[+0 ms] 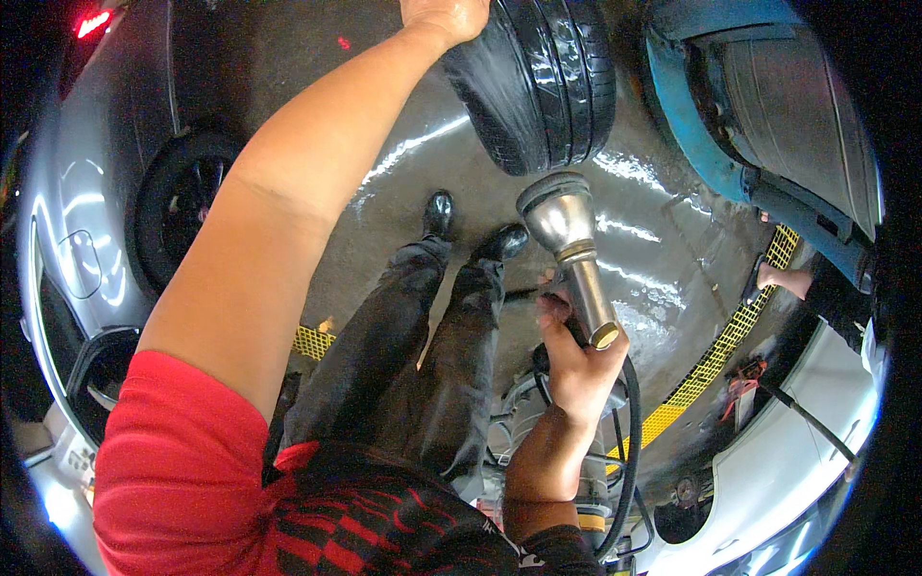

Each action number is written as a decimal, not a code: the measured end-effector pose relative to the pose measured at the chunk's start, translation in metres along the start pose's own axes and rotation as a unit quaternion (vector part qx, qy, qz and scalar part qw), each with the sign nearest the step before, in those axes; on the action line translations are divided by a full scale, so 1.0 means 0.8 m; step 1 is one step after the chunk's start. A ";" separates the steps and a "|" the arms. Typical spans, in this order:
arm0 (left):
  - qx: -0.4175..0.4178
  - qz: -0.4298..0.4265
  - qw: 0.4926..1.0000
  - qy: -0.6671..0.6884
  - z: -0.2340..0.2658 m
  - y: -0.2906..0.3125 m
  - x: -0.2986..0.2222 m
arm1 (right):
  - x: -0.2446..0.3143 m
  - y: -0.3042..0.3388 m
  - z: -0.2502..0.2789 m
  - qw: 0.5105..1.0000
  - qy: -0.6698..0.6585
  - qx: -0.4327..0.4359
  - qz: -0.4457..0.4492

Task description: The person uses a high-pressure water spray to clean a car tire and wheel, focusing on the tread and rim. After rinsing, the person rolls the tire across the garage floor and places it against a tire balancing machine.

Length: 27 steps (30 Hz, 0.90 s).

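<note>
We look down through a round fisheye view at a wet workshop floor (394,134), where a black, wet-looking tyre (552,91) sits at the top centre, beyond the wearer's dark shoes (439,213). The left hand (447,14) reaches up to the tyre's upper left side, which we take as steadying it; its fingers pass out of the frame, so we cannot tell whether they are closed. The right hand (576,370) grips the handle of a shiny metal tool (564,221), fingers curled round it, thumb to the left. Its flared, dark-rimmed head points at the tyre's lower edge, just beside it; we cannot tell whether they touch. This hold seems chosen to aim the head while keeping the wrist behind it. A black hose (634,451) loops beside the right forearm. A grey car (110,182) stands to the left, a blue curved panel (696,125) to the upper right, and yellow grating (706,365) below that. Pale marks show on the wearer's shirt (336,518); we can make out no brand or label.
</note>
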<state>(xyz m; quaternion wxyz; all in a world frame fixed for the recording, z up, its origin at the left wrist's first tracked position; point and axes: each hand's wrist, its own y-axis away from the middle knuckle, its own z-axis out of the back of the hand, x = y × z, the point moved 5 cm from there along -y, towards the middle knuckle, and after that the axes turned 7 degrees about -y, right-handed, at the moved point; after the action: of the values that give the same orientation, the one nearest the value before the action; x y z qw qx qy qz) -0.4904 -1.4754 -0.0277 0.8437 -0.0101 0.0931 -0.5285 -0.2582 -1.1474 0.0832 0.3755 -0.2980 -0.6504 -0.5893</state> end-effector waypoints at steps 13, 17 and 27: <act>0.151 -0.033 0.988 0.031 -0.008 -0.032 0.051 | -0.006 -0.009 0.009 0.998 -0.048 -0.029 0.031; 0.142 -0.041 0.988 0.036 -0.009 -0.026 0.058 | -0.009 -0.008 0.009 0.999 -0.034 -0.033 0.021; 0.117 -0.058 0.991 0.022 -0.015 -0.035 0.067 | -0.033 -0.006 0.006 0.999 -0.033 -0.023 -0.007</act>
<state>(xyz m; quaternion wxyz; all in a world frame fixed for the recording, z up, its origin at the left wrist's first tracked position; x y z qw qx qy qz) -0.4948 -1.5345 -0.0440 0.8045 0.0947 0.0488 -0.5843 -0.2485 -1.1416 0.0585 0.3426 -0.3212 -0.6507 -0.5966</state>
